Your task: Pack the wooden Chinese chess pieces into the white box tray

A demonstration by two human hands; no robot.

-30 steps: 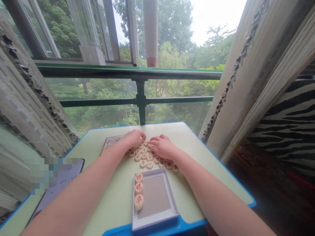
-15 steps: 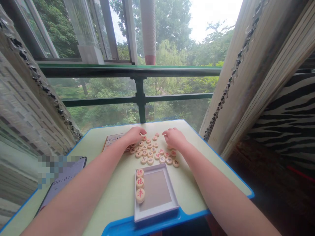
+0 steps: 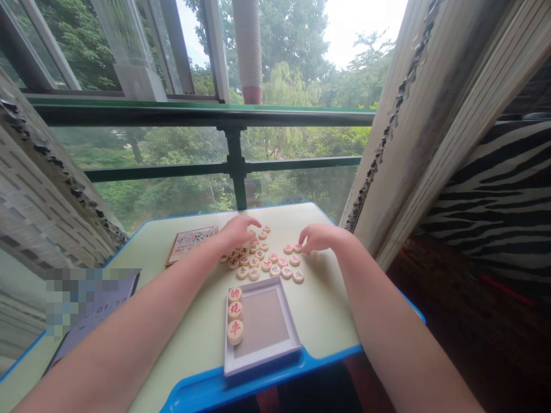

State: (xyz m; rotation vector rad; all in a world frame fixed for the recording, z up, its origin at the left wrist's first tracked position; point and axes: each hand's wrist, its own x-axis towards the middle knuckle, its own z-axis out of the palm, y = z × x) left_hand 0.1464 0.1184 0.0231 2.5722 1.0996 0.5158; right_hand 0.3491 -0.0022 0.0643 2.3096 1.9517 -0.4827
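Several round wooden pieces (image 3: 253, 262) with red or black characters lie loosely spread on the pale green table. My left hand (image 3: 237, 232) is over the far left part of the spread, its index finger stretched out and fingers apart. At the right edge of the spread, my right hand (image 3: 322, 238) has its fingers curved down beside a red-marked piece (image 3: 297, 248); whether it touches it is unclear. A shallow white box (image 3: 294, 338) near the front holds a column of three red-marked pieces (image 3: 235, 311) along its left side.
A box lid with printed characters (image 3: 189, 244) lies left of the pieces. A device showing a timer (image 3: 97, 312) rests at the left, partly behind my left forearm. The blue-edged table (image 3: 327, 321) stands before a green railing (image 3: 172, 117) and curtains.
My right hand has shifted right, away from my left hand, and some pieces at the right of the spread now show. The whole view has shifted slightly.
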